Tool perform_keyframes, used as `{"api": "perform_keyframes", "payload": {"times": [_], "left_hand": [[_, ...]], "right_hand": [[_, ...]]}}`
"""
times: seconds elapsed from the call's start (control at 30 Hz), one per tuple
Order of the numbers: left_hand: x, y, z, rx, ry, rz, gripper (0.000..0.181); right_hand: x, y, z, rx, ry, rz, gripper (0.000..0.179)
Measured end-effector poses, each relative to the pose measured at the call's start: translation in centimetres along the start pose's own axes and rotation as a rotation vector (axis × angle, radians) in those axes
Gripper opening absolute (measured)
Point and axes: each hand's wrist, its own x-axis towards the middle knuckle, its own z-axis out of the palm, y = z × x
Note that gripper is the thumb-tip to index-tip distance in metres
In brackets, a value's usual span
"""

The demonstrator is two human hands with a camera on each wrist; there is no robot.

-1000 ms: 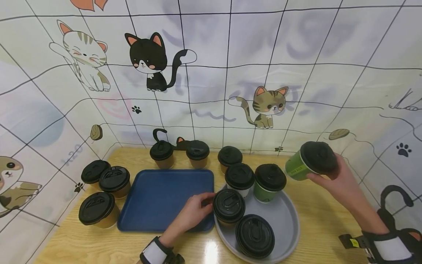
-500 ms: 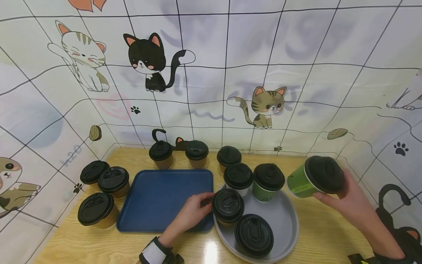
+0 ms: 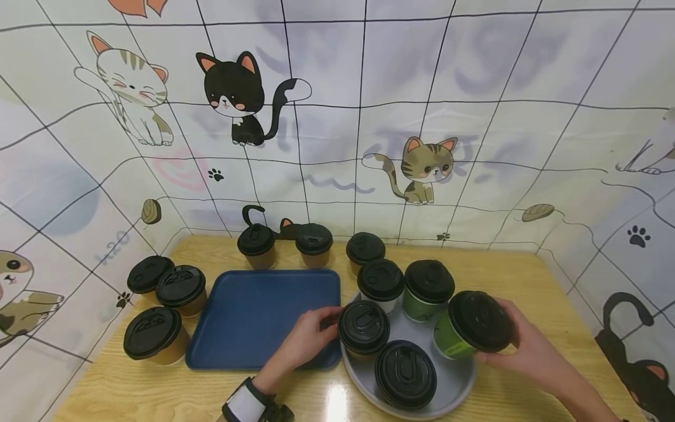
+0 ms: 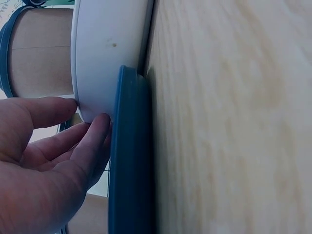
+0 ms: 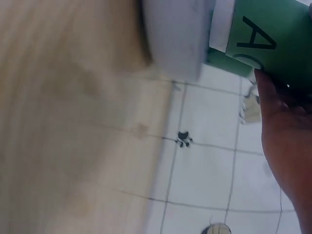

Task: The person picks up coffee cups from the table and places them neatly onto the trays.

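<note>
My right hand [image 3: 527, 351] grips a green paper coffee cup [image 3: 452, 337] with a black lid, tilted, at the right side of the round grey tray [image 3: 457, 384]. The right wrist view shows this green cup [image 5: 273, 44] close to the tray's wall [image 5: 178, 39]. My left hand [image 3: 311, 337] pinches the tray's left rim, thumb on the edge and fingers against the outer wall [image 4: 105, 48]. On the tray stand another green cup [image 3: 422, 308], a white cup [image 3: 384, 303] and two black-lidded cups [image 3: 364, 328], [image 3: 406, 375].
A blue rectangular tray [image 3: 263, 316] lies left of the round one, its edge close under my left hand. Brown lidded cups [image 3: 181, 290] stand at its left, and more brown cups [image 3: 313, 246] line the back of the wooden table [image 3: 211, 398]. A cat-print curtain [image 3: 327, 117] hangs behind.
My right hand has brought the green cup down and leftward from the right side to the round tray. The left hand stays at the tray's rim.
</note>
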Motion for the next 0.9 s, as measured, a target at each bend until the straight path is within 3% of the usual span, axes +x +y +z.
{"api": "perform_keyframes", "payload": {"times": [0.2,0.57,0.77,0.9], "left_hand": [[0.1,0.0,0.1,-0.006,-0.002,-0.004,0.037],[0.1,0.3,0.1,-0.02,-0.009,-0.01,0.037],[-0.5,0.5,-0.6,-0.062,-0.047,-0.018,0.042],[-1.3,0.5,-1.5,-0.176,-0.14,-0.07,0.056]], "right_hand": [[-0.1,0.0,1.8,-0.014,-0.042,-0.05,0.092],[-0.1,0.5,2.5,-0.057,-0.056,-0.07,0.094],[-0.4,0.4,1.1,-0.108,-0.121,-0.044,0.1],[-0.6,0.9,-0.8,-0.102,-0.198,0.036,0.074]]}}
